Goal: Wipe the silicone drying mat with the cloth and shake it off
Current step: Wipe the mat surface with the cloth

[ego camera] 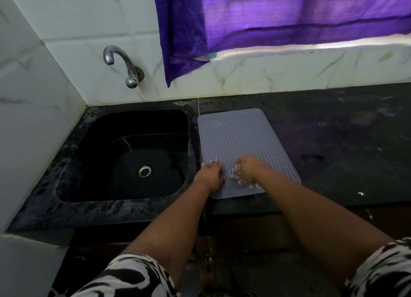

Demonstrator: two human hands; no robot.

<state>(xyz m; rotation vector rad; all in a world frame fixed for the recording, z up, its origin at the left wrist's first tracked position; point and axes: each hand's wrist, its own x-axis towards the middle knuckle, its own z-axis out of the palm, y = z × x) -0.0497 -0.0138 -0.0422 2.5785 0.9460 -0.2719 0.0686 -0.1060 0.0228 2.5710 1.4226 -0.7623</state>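
A grey silicone drying mat (pixel 242 141) with wavy ridges lies flat on the dark counter, just right of the sink. My left hand (pixel 211 174) presses down on the mat's near left corner, fingers spread. My right hand (pixel 249 169) rests on the mat's near edge, closed over a small patterned cloth (pixel 239 179) of which only bits show under the fingers.
A black sink (pixel 93 154) with a metal drain (pixel 144 171) sits left of the mat. A chrome tap (pixel 121 60) juts from the white tiled wall. A purple curtain (pixel 278 18) hangs above the dark counter (pixel 344 141), which extends to the right.
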